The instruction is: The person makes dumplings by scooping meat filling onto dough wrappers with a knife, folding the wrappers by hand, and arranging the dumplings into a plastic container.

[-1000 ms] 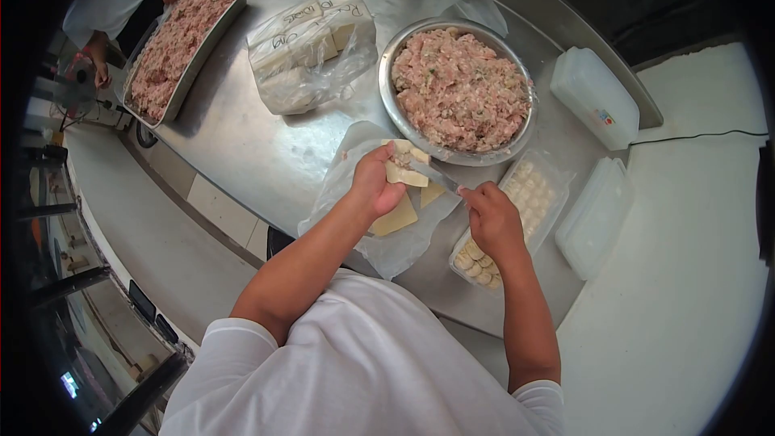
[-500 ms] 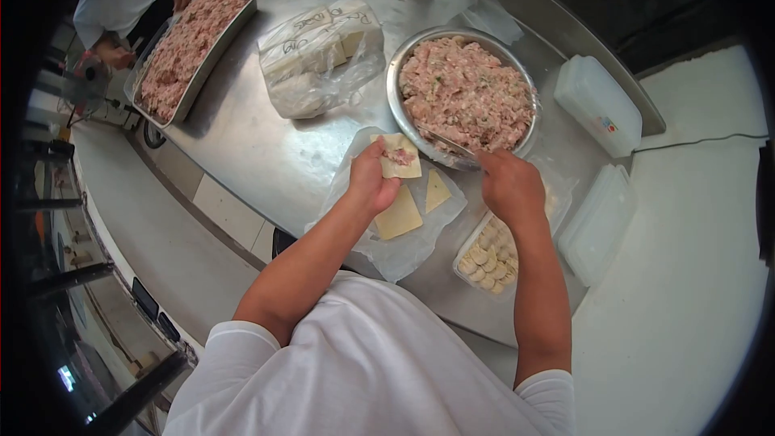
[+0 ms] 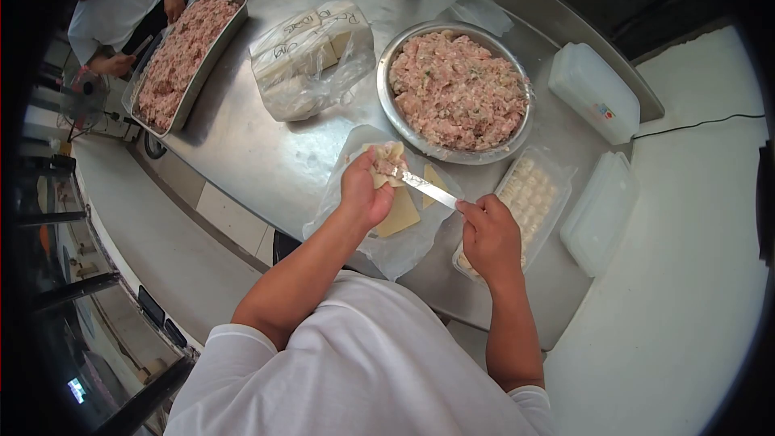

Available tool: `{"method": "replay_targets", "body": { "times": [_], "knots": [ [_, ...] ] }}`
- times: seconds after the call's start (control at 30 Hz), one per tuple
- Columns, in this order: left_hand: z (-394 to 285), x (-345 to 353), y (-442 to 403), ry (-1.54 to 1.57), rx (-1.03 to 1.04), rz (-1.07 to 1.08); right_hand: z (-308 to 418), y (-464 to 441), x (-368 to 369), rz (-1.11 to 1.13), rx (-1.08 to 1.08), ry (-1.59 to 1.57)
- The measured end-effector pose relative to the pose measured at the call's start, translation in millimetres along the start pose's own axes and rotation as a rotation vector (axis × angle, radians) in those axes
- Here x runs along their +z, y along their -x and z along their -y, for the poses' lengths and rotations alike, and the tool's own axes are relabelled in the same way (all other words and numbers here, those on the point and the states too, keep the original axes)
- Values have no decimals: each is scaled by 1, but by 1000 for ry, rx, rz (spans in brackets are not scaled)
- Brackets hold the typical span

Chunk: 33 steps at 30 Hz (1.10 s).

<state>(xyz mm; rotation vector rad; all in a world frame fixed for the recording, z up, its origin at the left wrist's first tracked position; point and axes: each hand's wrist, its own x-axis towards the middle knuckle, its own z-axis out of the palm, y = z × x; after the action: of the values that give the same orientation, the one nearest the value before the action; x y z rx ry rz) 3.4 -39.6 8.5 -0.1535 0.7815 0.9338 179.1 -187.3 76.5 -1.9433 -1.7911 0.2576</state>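
Observation:
My left hand (image 3: 366, 190) is closed around a pale dough wrapper (image 3: 389, 150) with pink minced meat in it. In my right hand (image 3: 491, 234) is the handle of a flat metal knife (image 3: 430, 189), whose tip touches the meat in the wrapper. Beneath my left hand, square wrappers (image 3: 399, 214) and a smaller piece lie on a plastic sheet (image 3: 386, 257). A round metal bowl (image 3: 384, 97) heaped with minced meat stands just beyond. Filled dumplings sit in rows in a clear container (image 3: 563, 200) beside my right hand.
A bagged stack of wrappers (image 3: 295, 56) lies left of the bowl. Farther left is a metal tray (image 3: 202, 73) of meat, with another person's hands (image 3: 113, 64) near it. A lidded plastic box (image 3: 593, 90) and a lid (image 3: 599, 214) are at the right.
My right hand has brought the knife from the bowl back to the wrapper. The wrapper, flat half a second ago, is now gathered in my left hand.

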Motion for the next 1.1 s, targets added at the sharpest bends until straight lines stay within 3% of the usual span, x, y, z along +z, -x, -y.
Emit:
{"method": "replay_targets", "body": {
  "times": [0.03, 0.13, 0.27, 0.33, 0.47, 0.53, 0.57, 0.63, 0.7, 0.77, 0.9, 0.97, 1.1],
  "knots": [
    [-1, 3, 2, -18, 93, -38, 3, 1, -4, -35, 30, -35],
    [-5, 3, 3, -48, 67, 138, 7, 0, 1, -94, 21, -88],
    [-2, 15, 18, -212, 93, 117, 1, -1, 23, -87, 4, -111],
    [-13, 18, 26, -33, -17, 327, 8, -5, 7, -118, -3, -154],
    [-24, 20, 37, -71, -95, 554, 18, -2, -29, -132, 102, -284],
    [-15, 17, 38, -884, 214, 381, 16, 0, -38, -94, 88, -260],
    [-14, 14, 39, -887, 207, 385, 15, 3, -40, -49, 73, -239],
    [-16, 24, 51, -1612, 543, 458, 12, 9, -40, -5, 73, -251],
    [-12, 24, 45, -1717, 526, 476, 6, 13, -43, 32, 68, -266],
    [-6, 15, 37, -1888, 716, 710, -2, 23, -55, 75, 77, -214],
    [10, 18, 34, -1692, 553, 551, -7, 40, -64, -82, 247, -331],
    [21, 37, 44, -1421, 355, 453, -14, 52, -54, -145, 354, -444],
    [63, 36, 55, -1228, 192, 523, -6, 74, -1, -84, 597, -719]
  ]
}}
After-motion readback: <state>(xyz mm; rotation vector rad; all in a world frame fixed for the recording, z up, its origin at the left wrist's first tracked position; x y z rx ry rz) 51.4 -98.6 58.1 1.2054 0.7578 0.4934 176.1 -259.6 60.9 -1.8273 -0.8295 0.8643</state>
